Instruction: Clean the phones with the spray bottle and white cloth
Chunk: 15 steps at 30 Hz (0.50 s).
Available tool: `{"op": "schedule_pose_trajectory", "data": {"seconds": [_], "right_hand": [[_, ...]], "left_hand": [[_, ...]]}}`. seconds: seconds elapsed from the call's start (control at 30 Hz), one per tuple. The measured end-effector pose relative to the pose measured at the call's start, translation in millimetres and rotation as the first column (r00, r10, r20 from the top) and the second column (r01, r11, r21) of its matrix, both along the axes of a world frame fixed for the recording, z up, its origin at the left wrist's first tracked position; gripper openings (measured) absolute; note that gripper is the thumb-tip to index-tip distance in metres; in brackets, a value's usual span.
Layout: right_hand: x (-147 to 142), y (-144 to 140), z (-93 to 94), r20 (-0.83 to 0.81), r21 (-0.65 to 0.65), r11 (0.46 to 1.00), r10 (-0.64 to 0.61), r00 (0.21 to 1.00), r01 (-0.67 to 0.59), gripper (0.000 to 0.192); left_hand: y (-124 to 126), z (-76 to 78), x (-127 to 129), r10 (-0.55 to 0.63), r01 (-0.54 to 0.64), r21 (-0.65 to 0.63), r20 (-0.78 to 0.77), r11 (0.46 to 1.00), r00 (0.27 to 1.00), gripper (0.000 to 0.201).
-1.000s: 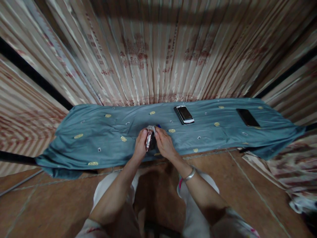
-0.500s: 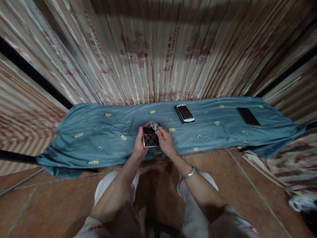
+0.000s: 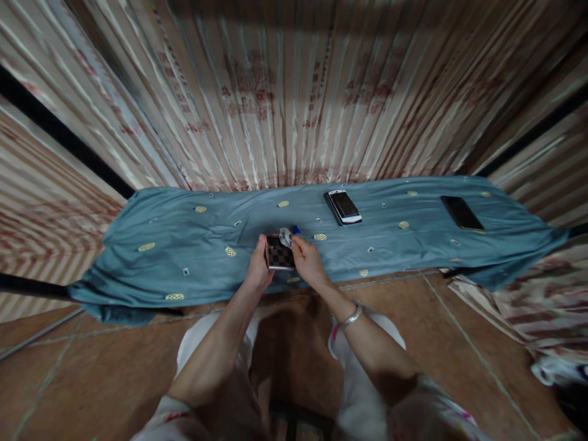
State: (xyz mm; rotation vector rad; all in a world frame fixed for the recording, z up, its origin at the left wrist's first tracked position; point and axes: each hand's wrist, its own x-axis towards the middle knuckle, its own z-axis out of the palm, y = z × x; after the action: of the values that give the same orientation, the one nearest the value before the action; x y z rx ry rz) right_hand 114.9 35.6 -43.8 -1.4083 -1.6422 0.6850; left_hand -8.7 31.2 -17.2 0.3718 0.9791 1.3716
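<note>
Over the near edge of the cloth-covered surface, my left hand (image 3: 259, 267) is closed around the left side of a dark phone (image 3: 278, 255) with a shiny edge. Its face looks checkered, like a pixelated patch. My right hand (image 3: 309, 260) pinches a small crumpled grey-white cloth (image 3: 285, 236) against the phone's upper right part. A bit of something blue (image 3: 296, 230) shows just beyond the right fingers; I cannot make out what it is. The fingers behind the phone are hidden.
A blue-green patterned cloth (image 3: 184, 233) covers the long narrow surface. Right of my hands, a white-framed phone (image 3: 345, 204) lies on a darker flat one (image 3: 331, 207). A black phone (image 3: 461, 212) lies farther right. Striped curtains (image 3: 294, 110) hang behind; dark poles (image 3: 64, 135) flank the sides.
The grey-white cloth has shifted slightly down and right over the phone's upper face, and more of the blue bit shows. Both hands keep their holds.
</note>
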Motion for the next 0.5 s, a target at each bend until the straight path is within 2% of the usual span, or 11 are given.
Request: {"op": "schedule_pose_trajectory", "data": {"seconds": [0.27,0.4,0.5], "right_hand": [[1.0,8.6,-11.3,-0.072,-0.003,0.999,-0.037,0.997,0.037,0.031],[1.4,10.7,-13.0,-0.152,-0.026,1.000,-0.019,0.988,0.015,0.029],[0.3,10.8,-13.0,-0.208,-0.051,0.999,-0.007,0.978,-0.004,0.028]], "left_hand": [[0.3,-6.0,-2.1,-0.035,0.037,0.023,-0.060,0.999,0.998,0.040],[-0.3,-8.7,-2.2,-0.028,0.037,0.063,-0.140,0.997,0.990,0.044],[0.2,-7.5,-3.3,-0.010,0.021,0.088,-0.123,0.996,0.992,0.044]]}}
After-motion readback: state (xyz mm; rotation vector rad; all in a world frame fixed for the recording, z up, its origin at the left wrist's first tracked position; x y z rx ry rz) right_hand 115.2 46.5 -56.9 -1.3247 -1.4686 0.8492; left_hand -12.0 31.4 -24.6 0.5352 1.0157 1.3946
